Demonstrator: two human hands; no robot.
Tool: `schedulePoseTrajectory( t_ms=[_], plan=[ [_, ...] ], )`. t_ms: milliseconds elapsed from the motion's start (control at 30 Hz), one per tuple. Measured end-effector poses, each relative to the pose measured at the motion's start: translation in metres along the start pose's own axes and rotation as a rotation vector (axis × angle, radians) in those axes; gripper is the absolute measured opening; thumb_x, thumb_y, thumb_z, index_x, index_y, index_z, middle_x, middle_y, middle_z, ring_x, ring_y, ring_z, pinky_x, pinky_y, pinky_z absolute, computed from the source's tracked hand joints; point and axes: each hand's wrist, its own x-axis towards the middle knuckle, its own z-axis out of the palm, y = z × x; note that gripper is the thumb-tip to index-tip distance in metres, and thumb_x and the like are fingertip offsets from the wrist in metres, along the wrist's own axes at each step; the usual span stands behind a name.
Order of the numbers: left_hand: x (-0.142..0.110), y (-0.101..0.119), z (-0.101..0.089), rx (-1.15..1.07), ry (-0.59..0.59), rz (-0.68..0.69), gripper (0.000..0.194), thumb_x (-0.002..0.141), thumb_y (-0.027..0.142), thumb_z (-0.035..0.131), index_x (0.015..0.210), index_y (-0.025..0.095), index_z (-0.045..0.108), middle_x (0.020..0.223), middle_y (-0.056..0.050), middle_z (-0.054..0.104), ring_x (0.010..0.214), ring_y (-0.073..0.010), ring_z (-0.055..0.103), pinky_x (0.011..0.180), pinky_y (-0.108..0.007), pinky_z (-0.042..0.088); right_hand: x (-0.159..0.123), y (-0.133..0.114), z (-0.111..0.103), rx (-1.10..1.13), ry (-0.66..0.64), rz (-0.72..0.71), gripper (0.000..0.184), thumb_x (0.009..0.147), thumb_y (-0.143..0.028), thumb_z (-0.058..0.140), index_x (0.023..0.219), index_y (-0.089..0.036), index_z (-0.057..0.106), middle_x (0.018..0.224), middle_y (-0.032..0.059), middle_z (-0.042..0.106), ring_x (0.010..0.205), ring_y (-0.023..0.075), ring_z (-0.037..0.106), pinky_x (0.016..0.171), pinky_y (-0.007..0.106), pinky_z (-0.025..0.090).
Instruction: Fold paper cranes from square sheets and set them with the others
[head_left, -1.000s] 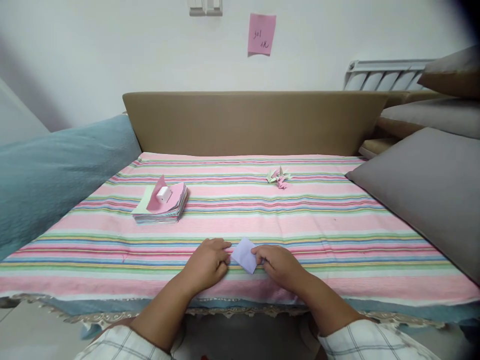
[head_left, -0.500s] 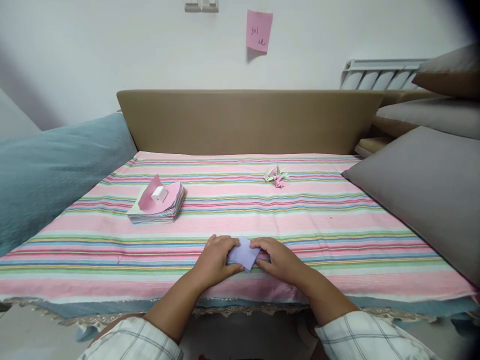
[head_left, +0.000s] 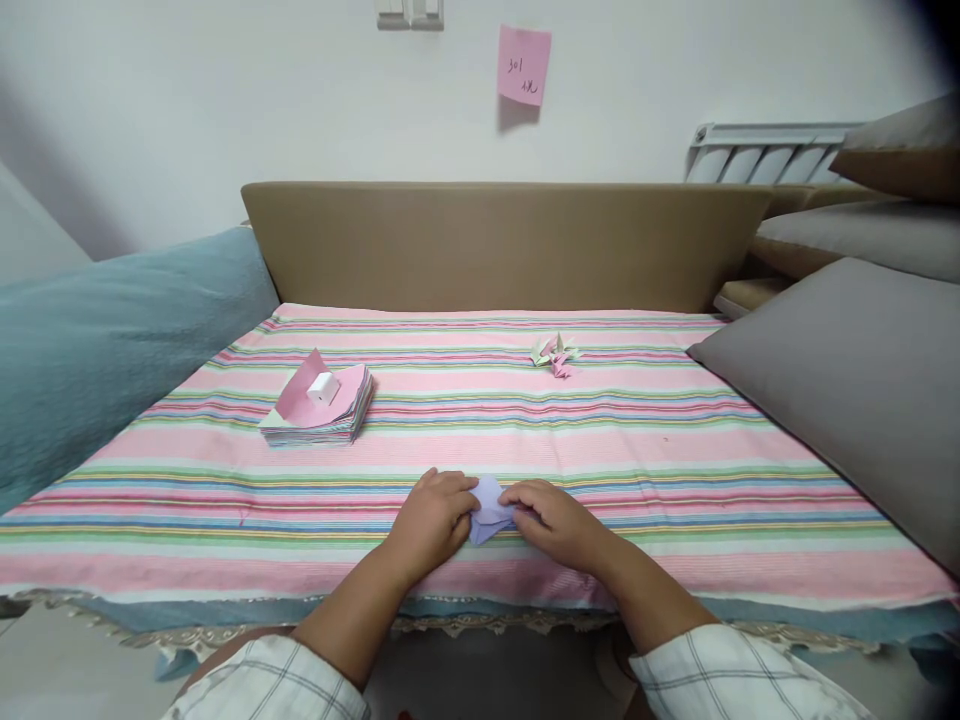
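Note:
A small folded sheet of purple origami paper (head_left: pixel 489 497) lies between my hands, near the front of the striped cloth. Its lower edge shows an open layer, with a pointed flap beneath. My left hand (head_left: pixel 435 515) is closed on the paper's left side, fingertips on top. At the right side my right hand (head_left: pixel 551 515) pinches the paper between thumb and fingers. The parts of the sheet under the fingers are hidden.
A stack of coloured paper (head_left: pixel 319 430) sits at left with a white block (head_left: pixel 323 389) on it. Folded paper pieces (head_left: pixel 556 355) in pink and pale green lie further back. Grey cushions (head_left: pixel 847 370) line the right side; a blue-covered armrest (head_left: pixel 135 340) is at left.
The purple paper's outline has changed: a layer at its lower edge now stands apart from the flap below. My left thumb has drawn in from the paper's lower edge. The view shifted slightly.

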Motion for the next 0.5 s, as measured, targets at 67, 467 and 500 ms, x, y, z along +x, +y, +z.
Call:
schedulePoseTrajectory(
  t_ms=[67,467,500],
  plan=[
    [0.001,-0.003,0.000,0.001,0.022,0.009,0.028,0.071,0.009,0.051,0.086,0.026,0.068,0.118,-0.003,0.061,0.108,-0.0239,0.053,0.096,-0.047,0.034,0.002,0.001,0.002,-0.022,0.032,0.016,0.027,0.087,-0.019,0.042,0.110,-0.020,0.057,0.104,0.0058,0.064,0.096,0.0183,0.056,0.085,0.034,0.044],
    [0.004,-0.004,0.002,-0.096,0.120,-0.204,0.033,0.068,0.008,0.053,0.096,0.024,0.060,0.118,-0.004,0.060,0.109,-0.0211,0.052,0.102,-0.048,0.027,0.010,0.004,0.019,-0.197,0.082,-0.023,0.022,0.080,-0.018,0.055,0.101,-0.021,0.062,0.098,0.0049,0.060,0.091,0.0192,0.050,0.082,0.035,0.040],
    [0.004,-0.004,0.002,-0.103,0.139,-0.244,0.030,0.067,0.009,0.055,0.094,0.023,0.060,0.114,-0.005,0.062,0.107,-0.0215,0.053,0.101,-0.048,0.028,0.009,0.003,0.019,-0.205,0.089,-0.003,0.022,0.080,-0.018,0.056,0.101,-0.021,0.062,0.097,0.0049,0.059,0.091,0.0192,0.050,0.081,0.034,0.040]
  ],
)
